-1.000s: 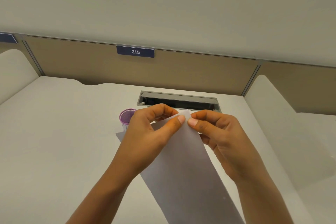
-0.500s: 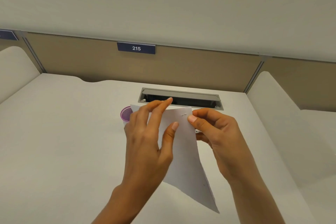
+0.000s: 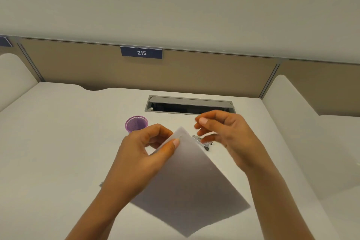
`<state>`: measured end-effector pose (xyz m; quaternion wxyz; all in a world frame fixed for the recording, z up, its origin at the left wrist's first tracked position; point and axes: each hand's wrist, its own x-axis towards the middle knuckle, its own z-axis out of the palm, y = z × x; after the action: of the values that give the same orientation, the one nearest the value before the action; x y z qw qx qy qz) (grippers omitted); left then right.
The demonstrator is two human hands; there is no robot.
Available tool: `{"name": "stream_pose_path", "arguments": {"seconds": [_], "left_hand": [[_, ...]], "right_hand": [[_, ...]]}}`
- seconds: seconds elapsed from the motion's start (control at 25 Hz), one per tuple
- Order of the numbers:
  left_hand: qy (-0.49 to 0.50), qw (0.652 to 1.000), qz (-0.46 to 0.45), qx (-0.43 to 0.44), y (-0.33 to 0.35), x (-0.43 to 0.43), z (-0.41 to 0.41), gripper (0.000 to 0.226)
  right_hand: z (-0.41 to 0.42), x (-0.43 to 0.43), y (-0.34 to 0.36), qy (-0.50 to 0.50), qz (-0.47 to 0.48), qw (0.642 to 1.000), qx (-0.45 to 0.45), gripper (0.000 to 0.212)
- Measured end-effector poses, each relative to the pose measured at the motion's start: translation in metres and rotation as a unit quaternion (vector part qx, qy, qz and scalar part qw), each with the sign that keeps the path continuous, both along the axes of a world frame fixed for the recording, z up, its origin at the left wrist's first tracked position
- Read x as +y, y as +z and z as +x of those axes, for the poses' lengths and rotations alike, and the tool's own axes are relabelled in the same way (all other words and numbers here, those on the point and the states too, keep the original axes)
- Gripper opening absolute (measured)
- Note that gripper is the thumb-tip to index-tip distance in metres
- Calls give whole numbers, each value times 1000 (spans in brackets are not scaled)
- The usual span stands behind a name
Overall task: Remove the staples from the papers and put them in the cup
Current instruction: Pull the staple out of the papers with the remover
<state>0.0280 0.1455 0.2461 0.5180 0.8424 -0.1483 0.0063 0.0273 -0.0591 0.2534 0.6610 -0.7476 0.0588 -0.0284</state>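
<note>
The left hand (image 3: 140, 154) is pinching the white paper sheets (image 3: 187, 181) by their corner, offering it to the right hand (image 3: 224, 134); whether its blurred fingers (image 3: 214, 116) are grasping anything is unclear

A: Legible text?
B: One entry. "215", white numerals on a dark blue plate (image 3: 141, 52), fixed at the top edge of the tan partition (image 3: 204, 76) behind the bench (image 3: 58, 142) far edge.
A: Others?
B: Far left, a second blue plate (image 3: 4, 41), cropped; unreadable.

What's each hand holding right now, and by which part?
The left hand pinches the paper by its top corner. The right hand is clear of the paper; whether its fingertips pinch anything is too blurred to tell.
</note>
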Motion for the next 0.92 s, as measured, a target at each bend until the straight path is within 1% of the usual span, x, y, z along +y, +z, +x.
{"name": "stream_pose_path", "arguments": {"seconds": [0.08,0.16,0.24,0.32,0.4,0.44,0.48,0.56,0.6,0.64,0.72,0.76,0.8,0.84,0.88,0.92], "left_hand": [[9,1000,-14,23,-4,8,1,7],[5,999,-23,45,-7,16,-1,11],[2,998,-31,59,-9,20,-3,18],[14,996,-42,73,-12,22,-4,18],[28,994,-54,88,-16,23,-3,23],[41,993,-56,98,-17,22,-3,23],[59,990,-58,111,-19,22,-1,18],[86,985,-59,138,-19,21,3,4],[92,983,-58,146,-20,21,5,10],[95,981,-59,156,-20,21,6,13],[101,979,-60,168,-18,17,11,14],[102,978,-63,169,-17,16,13,13],[103,978,-67,168,-17,14,14,13],[104,978,-68,166,-17,13,16,12],[109,978,-68,163,-17,12,17,11],[114,978,-70,158,-16,11,17,11]], "right_hand": [[32,-26,-26,-79,-52,996,-6,13],[64,-52,-64,-116,-112,986,30,14],[93,-74,-109,-113,-182,972,92,14],[116,-90,-156,-116,-253,945,174,15],[131,-98,-193,-133,-283,917,248,19],[136,-97,-206,-139,-304,903,271,25],[143,-95,-218,-134,-348,886,277,34],[153,-87,-239,-83,-465,845,250,51],[157,-82,-247,-52,-508,829,228,55],[159,-78,-256,-30,-537,818,203,55],[164,-74,-270,-8,-568,809,151,45],[165,-73,-274,4,-567,813,132,38],[164,-71,-274,10,-538,834,119,33],[162,-69,-269,9,-470,874,120,31],[158,-66,-257,1,-371,920,129,31],[151,-62,-241,-5,-263,955,137,32]]}}
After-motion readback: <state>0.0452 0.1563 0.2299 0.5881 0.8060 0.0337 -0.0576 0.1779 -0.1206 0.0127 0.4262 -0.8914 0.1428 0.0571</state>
